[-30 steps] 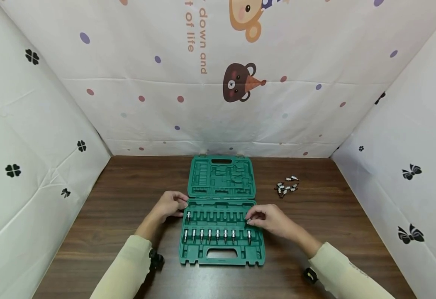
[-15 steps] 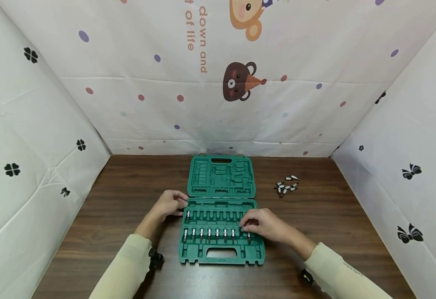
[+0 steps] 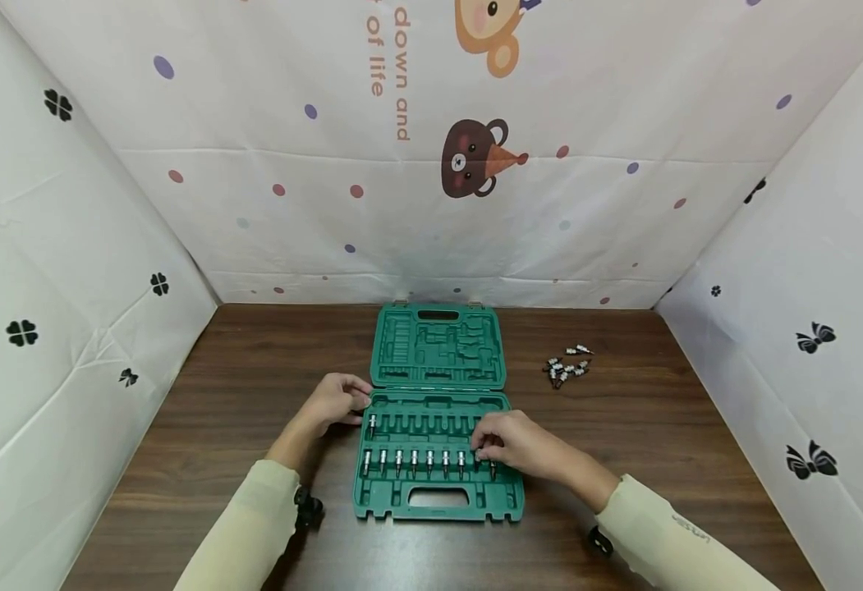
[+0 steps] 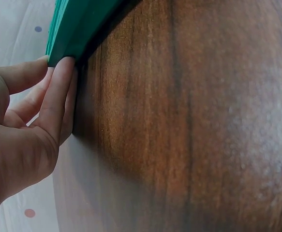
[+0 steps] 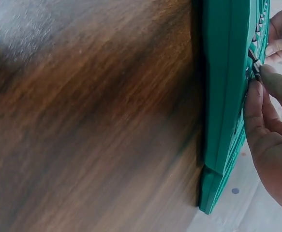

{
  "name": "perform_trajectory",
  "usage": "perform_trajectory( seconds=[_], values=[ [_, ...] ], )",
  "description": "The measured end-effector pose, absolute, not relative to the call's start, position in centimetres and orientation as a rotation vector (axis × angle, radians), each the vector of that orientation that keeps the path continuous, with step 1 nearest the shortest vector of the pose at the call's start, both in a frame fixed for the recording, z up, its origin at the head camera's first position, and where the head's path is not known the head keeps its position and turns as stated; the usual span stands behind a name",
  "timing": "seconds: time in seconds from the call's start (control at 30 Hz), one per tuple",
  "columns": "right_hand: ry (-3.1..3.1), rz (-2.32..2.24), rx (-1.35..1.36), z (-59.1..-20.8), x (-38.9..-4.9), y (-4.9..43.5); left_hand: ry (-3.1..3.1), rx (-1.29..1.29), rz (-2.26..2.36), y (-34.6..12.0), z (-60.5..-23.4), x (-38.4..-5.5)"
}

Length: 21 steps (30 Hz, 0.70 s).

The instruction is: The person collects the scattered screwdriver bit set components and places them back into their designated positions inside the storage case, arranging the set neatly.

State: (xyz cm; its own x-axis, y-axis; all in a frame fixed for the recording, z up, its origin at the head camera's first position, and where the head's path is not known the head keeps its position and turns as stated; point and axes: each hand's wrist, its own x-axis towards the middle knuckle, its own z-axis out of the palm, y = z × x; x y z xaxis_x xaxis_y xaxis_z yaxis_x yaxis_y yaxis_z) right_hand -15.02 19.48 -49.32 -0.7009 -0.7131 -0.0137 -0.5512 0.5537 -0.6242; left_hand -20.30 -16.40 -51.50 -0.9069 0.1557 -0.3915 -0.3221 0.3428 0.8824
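Observation:
A green plastic tool case point(image 3: 383, 499) lies unfolded on the table. In its near half a row of silver-and-black bit sockets point(image 3: 430, 462) fills the lower slots, and a single one point(image 3: 372, 424) sits at the left of the upper row. My right hand point(image 3: 514, 443) pinches a small bit socket point(image 5: 255, 66) between thumb and fingers, down at the right part of the lower row, beside the rightmost piece. My left hand point(image 3: 331, 400) grips the case's left edge near the hinge, thumb and fingers on its rim in the left wrist view.
Several loose bit sockets point(image 3: 555, 369) lie in a small pile to the right of the case. The raised lid half point(image 3: 438, 379) has moulded recesses. Brown wood tabletop point(image 3: 268, 353) surrounds the case, bounded by printed white sheets point(image 3: 328, 222) at the back and sides.
My right hand has moved left and slightly nearer with the bit socket, from above the right end of the case to the lower row's slots. My left hand stays at the case edge.

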Motion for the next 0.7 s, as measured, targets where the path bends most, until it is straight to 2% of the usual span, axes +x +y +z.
perform_trajectory(
  seconds=[0.7],
  values=[
    [2.508,-0.855,-1.086,-49.75,-15.18,18.94,2.205,-0.148,1.584,-16.41,-51.70,-20.45]
  ],
)
